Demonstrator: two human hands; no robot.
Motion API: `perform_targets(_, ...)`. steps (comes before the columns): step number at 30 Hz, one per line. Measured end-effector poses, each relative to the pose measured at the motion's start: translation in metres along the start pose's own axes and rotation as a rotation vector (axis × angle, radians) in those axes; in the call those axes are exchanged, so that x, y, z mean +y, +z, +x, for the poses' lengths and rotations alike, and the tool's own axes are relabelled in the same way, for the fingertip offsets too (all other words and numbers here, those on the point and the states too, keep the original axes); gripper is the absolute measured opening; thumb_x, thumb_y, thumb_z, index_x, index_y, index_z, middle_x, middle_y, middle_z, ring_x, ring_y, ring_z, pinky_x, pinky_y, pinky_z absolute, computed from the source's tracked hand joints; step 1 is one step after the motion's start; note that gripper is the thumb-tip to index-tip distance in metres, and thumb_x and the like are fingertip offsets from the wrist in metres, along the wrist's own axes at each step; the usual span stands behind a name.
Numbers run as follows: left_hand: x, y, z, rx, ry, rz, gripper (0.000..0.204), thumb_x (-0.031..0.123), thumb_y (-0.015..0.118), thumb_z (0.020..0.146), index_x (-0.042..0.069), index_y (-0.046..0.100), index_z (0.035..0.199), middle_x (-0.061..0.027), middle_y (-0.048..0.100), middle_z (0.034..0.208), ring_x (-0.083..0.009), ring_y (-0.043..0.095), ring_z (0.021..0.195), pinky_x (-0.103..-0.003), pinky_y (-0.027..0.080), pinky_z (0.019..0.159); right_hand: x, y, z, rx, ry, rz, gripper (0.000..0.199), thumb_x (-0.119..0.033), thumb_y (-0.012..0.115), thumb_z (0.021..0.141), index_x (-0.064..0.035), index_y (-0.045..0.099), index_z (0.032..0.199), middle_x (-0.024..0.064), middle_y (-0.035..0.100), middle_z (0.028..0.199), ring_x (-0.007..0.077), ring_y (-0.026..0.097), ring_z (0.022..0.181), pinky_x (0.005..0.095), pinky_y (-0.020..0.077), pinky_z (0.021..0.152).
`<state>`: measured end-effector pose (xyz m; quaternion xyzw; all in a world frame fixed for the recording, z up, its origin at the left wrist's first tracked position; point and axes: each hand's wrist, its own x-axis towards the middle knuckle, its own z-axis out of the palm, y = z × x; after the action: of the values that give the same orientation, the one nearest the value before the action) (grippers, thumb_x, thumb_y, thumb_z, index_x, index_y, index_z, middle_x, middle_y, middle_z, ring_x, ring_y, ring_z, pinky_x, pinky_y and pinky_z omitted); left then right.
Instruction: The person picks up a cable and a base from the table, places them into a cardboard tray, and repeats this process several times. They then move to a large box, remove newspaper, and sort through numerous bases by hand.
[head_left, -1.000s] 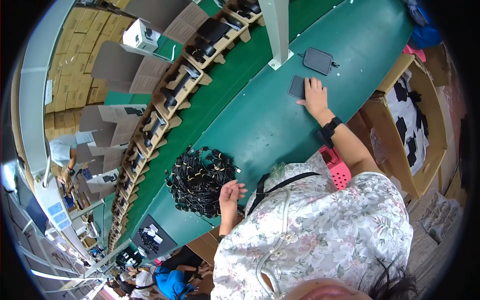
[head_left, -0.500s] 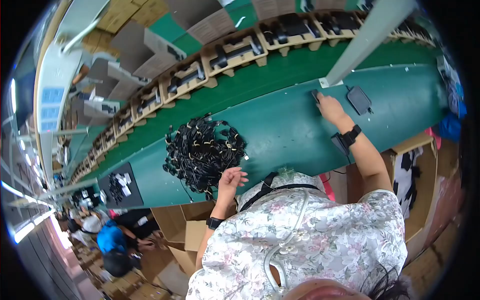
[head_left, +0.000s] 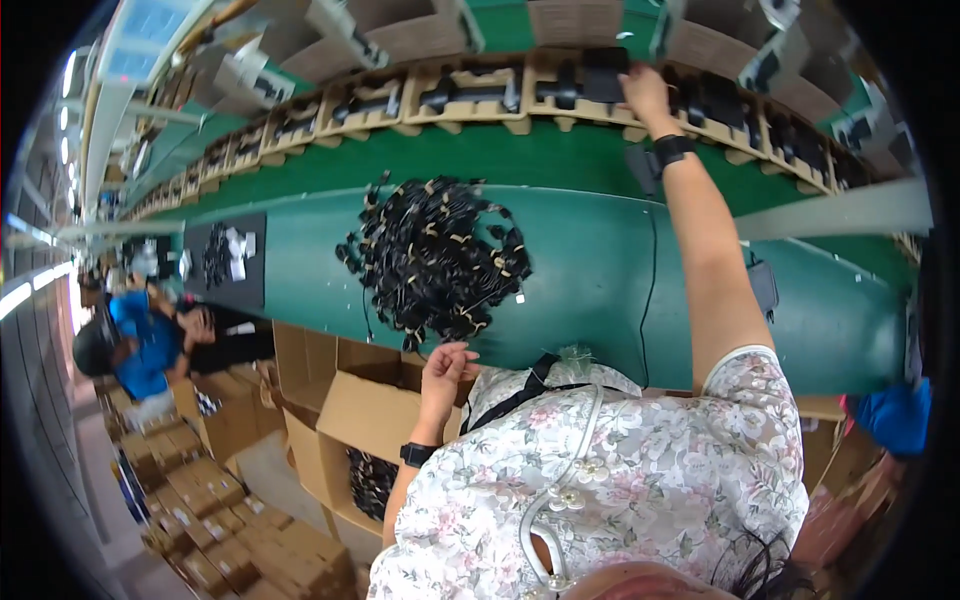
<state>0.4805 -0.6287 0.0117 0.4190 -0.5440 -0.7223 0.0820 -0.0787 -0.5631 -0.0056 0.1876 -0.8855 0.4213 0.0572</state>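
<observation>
While outstretched, right hand (head_left: 645, 92) on black device (head_left: 604, 72).

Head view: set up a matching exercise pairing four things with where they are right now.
Things:
1. right hand
2. left hand
3. pile of black cables
4. open cardboard box

Places:
A. below the near edge of the green table, beside the person
B. at the near table edge, just under the pile
C. stretched out to a tan tray on the far line
D. on the middle of the table top

Pairs: 1-C, 2-B, 3-D, 4-A
</observation>
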Motion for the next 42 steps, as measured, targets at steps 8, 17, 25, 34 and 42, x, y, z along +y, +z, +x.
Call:
perform_targets(8,0.034,-0.022,0.042,0.129,0.239,0.07,0.017,0.012,0.048,0.091,0.005,0.051,0.107,-0.0038,0.061,0.09,-0.0103,0.058,0.075,-0.021,0.045,0.063,0.063,-0.014,0.041,-0.07,0.089,-0.049,0.038,-0.034,0.061,0.077,-0.0012,0.058,0.096,0.0245,0.059,0.092,0.0404,0.058,0.082,0.0446,0.0468,0.074)
perform_targets(17,0.043,-0.108,0.159,0.659,0.506,0.369,0.014,0.006,0.052,0.085,0.004,0.056,0.099,-0.007,0.061,0.091,-0.0163,0.059,0.073,-0.027,0.047,0.062,-0.04,-0.031,-0.087,0.362,-0.566,-0.423,0.042,-0.027,0.063,0.079,-0.0021,0.053,0.111,0.0195,0.053,0.103,0.0367,0.051,0.097,0.042,0.043,0.082)
perform_targets(25,0.057,-0.171,0.213,1.014,0.016,0.797,0.034,0.029,0.058,0.08,0.001,0.056,0.099,-0.0147,0.055,0.105,-0.0313,0.051,0.101,-0.041,0.045,0.082,-0.002,-0.049,-0.239,-0.162,-0.28,0.027,0.024,-0.007,0.054,0.085,-0.0009,0.051,0.109,0.0115,0.05,0.1,0.0189,0.05,0.08,0.0296,0.044,0.072)
perform_targets(34,0.028,-0.175,0.247,1.067,-0.138,0.812,0.035,0.034,0.058,0.079,0.005,0.056,0.098,-0.0155,0.057,0.098,-0.0333,0.055,0.094,-0.041,0.046,0.078,-0.051,-0.073,-0.277,-0.433,0.095,0.078,0.02,-0.006,0.052,0.087,-0.0038,0.053,0.106,0.0052,0.055,0.092,0.0135,0.054,0.08,0.0259,0.0451,0.072)
perform_targets(42,0.116,-0.131,0.131,0.831,0.745,0.32,0.014,0.01,0.059,0.078,0.007,0.055,0.091,-0.0147,0.06,0.074,-0.0296,0.061,0.068,-0.04,0.045,0.057,-0.209,-0.027,-0.291,-0.46,-0.647,0.013,0.024,-0.005,0.054,0.082,-0.0025,0.054,0.106,0.0126,0.055,0.101,0.027,0.053,0.095,0.0351,0.0415,0.084)
